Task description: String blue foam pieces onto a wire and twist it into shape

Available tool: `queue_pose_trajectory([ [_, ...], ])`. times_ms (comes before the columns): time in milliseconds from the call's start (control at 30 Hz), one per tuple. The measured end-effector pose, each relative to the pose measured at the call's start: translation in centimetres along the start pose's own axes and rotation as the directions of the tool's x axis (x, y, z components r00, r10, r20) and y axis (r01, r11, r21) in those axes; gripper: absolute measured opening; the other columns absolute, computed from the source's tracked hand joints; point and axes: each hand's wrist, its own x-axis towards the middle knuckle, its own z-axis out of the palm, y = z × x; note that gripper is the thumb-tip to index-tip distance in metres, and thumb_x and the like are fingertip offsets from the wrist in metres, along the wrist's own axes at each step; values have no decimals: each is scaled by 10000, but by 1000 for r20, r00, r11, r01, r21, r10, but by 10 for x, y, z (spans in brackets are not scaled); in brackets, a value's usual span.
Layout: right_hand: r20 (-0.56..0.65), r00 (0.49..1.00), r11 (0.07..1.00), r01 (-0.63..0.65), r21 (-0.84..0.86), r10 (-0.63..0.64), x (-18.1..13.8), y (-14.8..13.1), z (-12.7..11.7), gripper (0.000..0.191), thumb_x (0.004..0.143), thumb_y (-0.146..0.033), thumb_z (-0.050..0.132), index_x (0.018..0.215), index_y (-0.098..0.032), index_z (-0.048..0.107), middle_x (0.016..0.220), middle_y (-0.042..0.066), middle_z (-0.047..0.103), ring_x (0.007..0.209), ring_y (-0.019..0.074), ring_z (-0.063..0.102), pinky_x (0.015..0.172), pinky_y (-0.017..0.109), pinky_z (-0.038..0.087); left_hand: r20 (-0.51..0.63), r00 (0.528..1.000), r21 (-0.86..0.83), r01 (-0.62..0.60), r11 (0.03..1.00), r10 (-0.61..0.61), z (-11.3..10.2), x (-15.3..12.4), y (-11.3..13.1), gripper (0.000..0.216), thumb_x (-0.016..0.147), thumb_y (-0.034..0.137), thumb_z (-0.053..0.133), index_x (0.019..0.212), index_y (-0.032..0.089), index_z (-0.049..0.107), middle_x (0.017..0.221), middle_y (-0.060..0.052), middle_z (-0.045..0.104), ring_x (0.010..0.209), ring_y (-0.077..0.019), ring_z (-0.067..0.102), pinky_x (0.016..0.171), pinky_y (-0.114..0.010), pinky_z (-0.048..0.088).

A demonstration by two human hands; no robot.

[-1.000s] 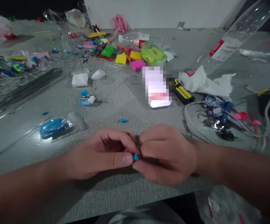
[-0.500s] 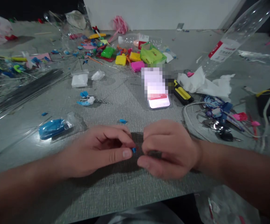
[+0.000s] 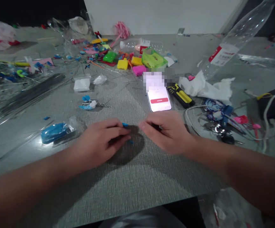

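My left hand (image 3: 101, 139) hovers low over the grey textured table (image 3: 137, 177), fingers pressed together. A tiny blue clay piece (image 3: 130, 142) shows at its thumb tip. A second blue scrap (image 3: 125, 124) lies on the table just past its fingertips. My right hand (image 3: 167, 131) is a short gap to the right, thumb and fingers drawn together. What they pinch, if anything, is hidden. A lit phone (image 3: 159, 98) lies just beyond the right hand.
A bagged blue clay lump (image 3: 54, 132) lies left of my left hand. Thin metal wires (image 3: 25, 95), colourful clay blocks (image 3: 123, 64), a yellow-black tool (image 3: 181, 94), crumpled tissue (image 3: 206, 88), keys and cables (image 3: 222, 126) and a clear plastic bottle (image 3: 232, 44) crowd the far half.
Both hands moved away from me toward the phone and separated. The blue piece that both pinched together now sits only at the left hand's fingertips.
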Motion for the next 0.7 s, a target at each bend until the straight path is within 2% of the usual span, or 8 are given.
queue_pose_trajectory([
  [100,6,999,999,-42,-3,42,0,0,1,433,1001,-314,528,610,-179,399,554,-54,369,526,68,335,528,258,218,-95,989,92,118,989,-109,-3,4,-7,238,982,308,572,1119,201,735,1010,-78,677,877,-209,640,776,-331,494],
  [167,15,998,998,-61,1,61,1,1,2,436,998,-319,529,605,-177,404,548,-54,374,520,68,341,524,259,211,-104,983,146,166,975,-152,-2,6,-11,281,969,290,572,1187,196,722,1083,-101,659,942,-239,636,820,-364,498],
  [233,40,997,997,-71,8,70,2,2,5,435,991,-319,533,600,-176,406,547,-54,374,521,70,341,526,262,208,-75,985,154,165,974,-155,-1,7,-14,283,969,281,561,1177,197,732,1103,-107,657,960,-251,637,840,-384,497],
  [367,123,987,991,-115,62,107,3,5,10,322,978,-294,542,684,-164,527,623,-38,481,590,84,428,568,250,274,-96,982,23,167,986,-164,-1,9,-12,222,970,304,583,1084,208,748,1048,-79,689,915,-225,646,811,-353,490],
  [467,125,980,983,-163,85,152,3,6,13,186,967,-262,550,858,-141,639,745,1,596,675,106,506,617,249,342,-136,958,-167,228,959,-251,-2,8,-4,206,965,359,623,1072,220,731,1016,-61,715,885,-206,653,757,-318,482],
  [533,121,981,980,-167,103,155,2,6,13,171,964,-260,558,947,-129,666,800,21,630,721,120,541,642,254,375,-114,946,-273,264,925,-304,-2,7,2,225,965,397,628,1084,230,722,991,-49,736,865,-199,665,733,-309,483],
  [700,117,990,986,-98,137,83,0,7,16,157,975,-244,559,1019,-140,668,871,41,656,789,142,581,685,265,422,-58,921,-330,347,878,-385,2,5,11,216,960,407,632,1062,248,738,955,-20,769,829,-190,691,720,-305,506],
])
